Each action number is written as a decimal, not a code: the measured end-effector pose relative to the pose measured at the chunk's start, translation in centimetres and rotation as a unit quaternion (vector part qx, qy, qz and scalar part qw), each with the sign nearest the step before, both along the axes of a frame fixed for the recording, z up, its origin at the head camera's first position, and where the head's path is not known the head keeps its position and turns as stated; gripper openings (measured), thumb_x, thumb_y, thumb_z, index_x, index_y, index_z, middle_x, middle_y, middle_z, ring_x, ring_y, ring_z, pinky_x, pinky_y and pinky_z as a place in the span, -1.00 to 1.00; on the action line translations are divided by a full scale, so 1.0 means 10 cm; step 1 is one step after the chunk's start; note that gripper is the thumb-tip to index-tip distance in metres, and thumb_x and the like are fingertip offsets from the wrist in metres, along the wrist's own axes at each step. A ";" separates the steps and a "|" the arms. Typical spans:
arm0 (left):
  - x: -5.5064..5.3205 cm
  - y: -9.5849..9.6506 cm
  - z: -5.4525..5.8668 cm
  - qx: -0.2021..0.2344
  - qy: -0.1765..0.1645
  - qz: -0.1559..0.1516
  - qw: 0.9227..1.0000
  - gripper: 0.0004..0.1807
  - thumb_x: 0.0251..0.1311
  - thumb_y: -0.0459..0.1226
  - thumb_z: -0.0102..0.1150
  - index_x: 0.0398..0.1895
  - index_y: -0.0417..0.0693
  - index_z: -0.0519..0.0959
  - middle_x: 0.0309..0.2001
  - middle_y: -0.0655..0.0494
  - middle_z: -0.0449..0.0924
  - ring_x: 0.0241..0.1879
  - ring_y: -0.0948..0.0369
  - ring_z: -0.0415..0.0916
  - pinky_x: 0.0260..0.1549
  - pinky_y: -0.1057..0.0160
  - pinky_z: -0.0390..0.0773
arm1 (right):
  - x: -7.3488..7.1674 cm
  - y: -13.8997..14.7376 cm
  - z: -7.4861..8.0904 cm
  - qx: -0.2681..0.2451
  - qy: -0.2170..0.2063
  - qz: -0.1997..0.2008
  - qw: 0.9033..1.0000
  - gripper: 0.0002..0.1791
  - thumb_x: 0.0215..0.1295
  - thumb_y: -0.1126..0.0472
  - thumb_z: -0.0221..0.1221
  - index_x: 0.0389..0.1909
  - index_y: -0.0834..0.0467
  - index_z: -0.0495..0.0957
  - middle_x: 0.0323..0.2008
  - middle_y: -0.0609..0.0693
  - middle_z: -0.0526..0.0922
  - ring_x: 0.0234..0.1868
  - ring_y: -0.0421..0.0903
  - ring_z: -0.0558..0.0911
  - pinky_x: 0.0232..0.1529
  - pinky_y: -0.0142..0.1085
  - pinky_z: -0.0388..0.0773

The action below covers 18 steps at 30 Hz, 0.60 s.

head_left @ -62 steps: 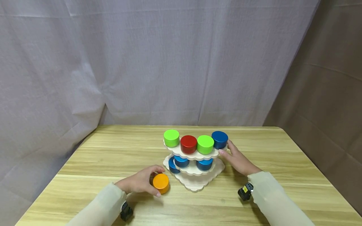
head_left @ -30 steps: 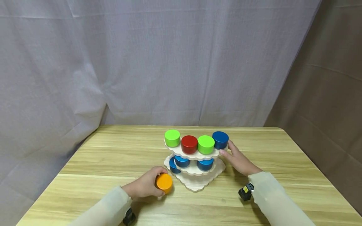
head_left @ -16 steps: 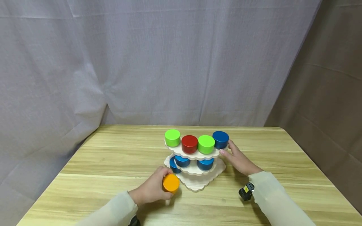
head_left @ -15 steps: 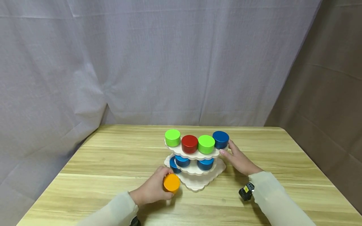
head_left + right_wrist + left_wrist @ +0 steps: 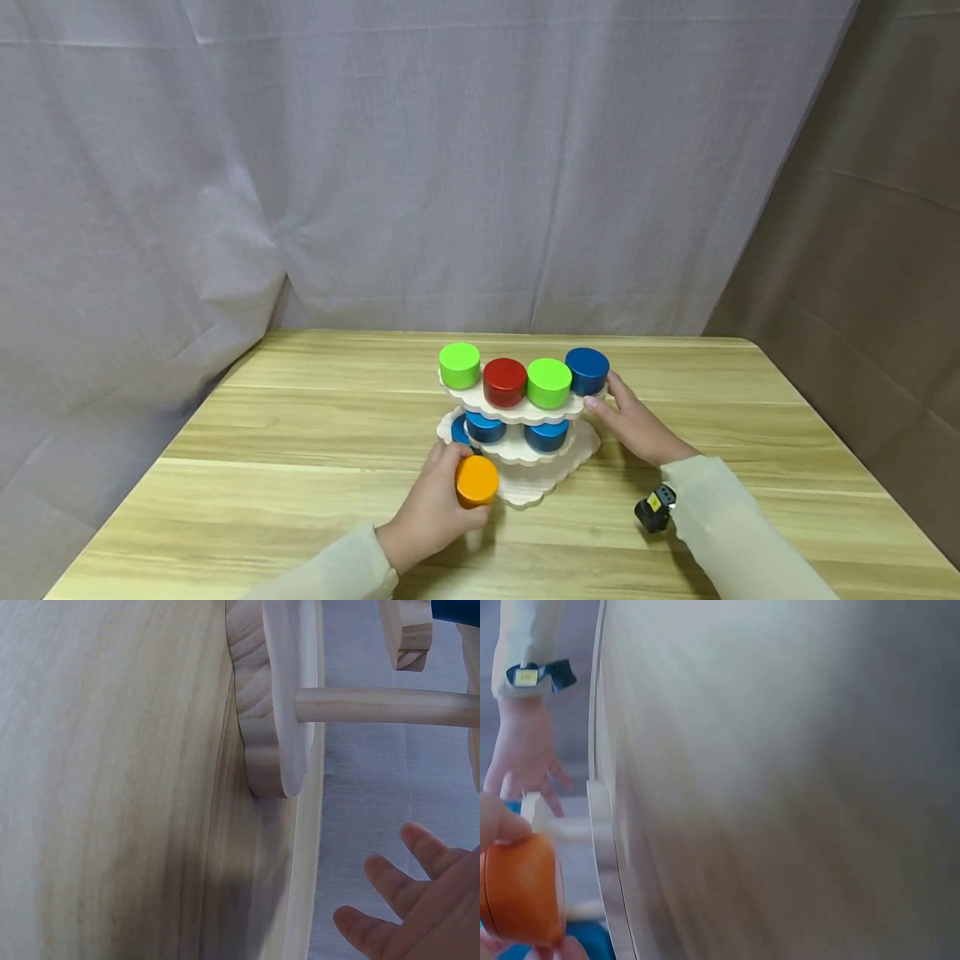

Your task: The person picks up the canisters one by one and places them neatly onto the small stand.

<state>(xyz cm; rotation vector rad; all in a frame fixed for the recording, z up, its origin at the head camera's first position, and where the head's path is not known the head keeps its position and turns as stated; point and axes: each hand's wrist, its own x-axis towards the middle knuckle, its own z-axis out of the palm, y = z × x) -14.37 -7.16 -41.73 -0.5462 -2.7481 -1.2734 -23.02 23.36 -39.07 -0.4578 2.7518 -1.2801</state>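
Observation:
My left hand (image 5: 435,508) grips an orange round tin (image 5: 477,480), with fingers and thumb round its side. The tin is close over the front left part of a pale wooden tiered stand (image 5: 517,454) with scalloped edges. My right hand (image 5: 633,421) is at the right end of the stand's top tier, its thumb at the edge and a finger beside a dark blue tin (image 5: 587,371). Several of its fingers (image 5: 390,885) are spread and fairly straight in the right wrist view. Also on the top tier are two green tins (image 5: 549,383) and a red tin (image 5: 505,383).
Blue tins (image 5: 546,436) sit on the lower tiers, one partly hidden behind my left hand. The stand rests on a wood-grain table (image 5: 300,417). Grey cloth (image 5: 412,167) hangs behind the table and brown cloth (image 5: 862,250) on the right.
My left hand has closed round the orange tin and carried it rightward from the table beside the stand to its front left edge. The right hand has stayed in place.

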 end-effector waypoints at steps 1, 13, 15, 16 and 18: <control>0.01 0.02 0.00 0.000 -0.003 0.005 1.000 -0.38 -0.23 -0.32 0.46 -0.05 -0.07 0.35 -0.14 0.08 0.27 -0.17 0.17 0.36 -0.12 0.20 0.48 | 0.00 0.00 0.00 0.001 0.000 0.000 1.000 -0.16 0.48 -0.13 -0.12 0.53 0.08 -0.35 0.49 0.34 -0.19 0.42 0.45 -0.10 0.17 0.49 -0.10; 0.05 0.22 0.01 0.004 -0.035 0.020 0.999 -0.37 -0.25 -0.35 0.48 -0.06 -0.08 0.35 -0.09 0.03 0.28 -0.12 0.13 0.37 -0.06 0.12 0.50 | -0.01 0.00 0.00 0.008 0.000 -0.004 1.000 -0.16 0.48 -0.17 -0.15 0.53 0.09 -0.35 0.49 0.34 -0.21 0.43 0.44 -0.11 0.19 0.47 -0.12; 0.04 0.23 0.00 0.004 -0.042 0.023 0.999 -0.37 -0.25 -0.35 0.48 -0.06 -0.09 0.35 -0.09 0.03 0.28 -0.12 0.13 0.36 -0.05 0.11 0.50 | -0.01 0.01 0.00 0.007 0.000 -0.004 1.000 -0.16 0.48 -0.17 -0.16 0.53 0.10 -0.35 0.49 0.33 -0.22 0.43 0.44 -0.11 0.19 0.47 -0.12; 0.04 0.24 -0.01 0.006 -0.046 0.023 0.999 -0.37 -0.25 -0.35 0.48 -0.06 -0.09 0.35 -0.09 0.02 0.28 -0.12 0.12 0.36 -0.05 0.11 0.50 | -0.01 0.01 0.00 0.006 0.001 -0.004 1.000 -0.16 0.49 -0.17 -0.16 0.53 0.10 -0.35 0.49 0.33 -0.22 0.43 0.44 -0.11 0.19 0.47 -0.12; 0.03 0.26 -0.02 0.010 -0.055 0.026 0.998 -0.37 -0.25 -0.36 0.48 -0.06 -0.09 0.35 -0.08 0.01 0.28 -0.12 0.12 0.37 -0.03 0.10 0.50 | 0.00 0.01 0.00 0.004 0.001 -0.004 1.000 -0.16 0.49 -0.16 -0.16 0.53 0.10 -0.34 0.49 0.33 -0.22 0.43 0.44 -0.11 0.20 0.47 -0.12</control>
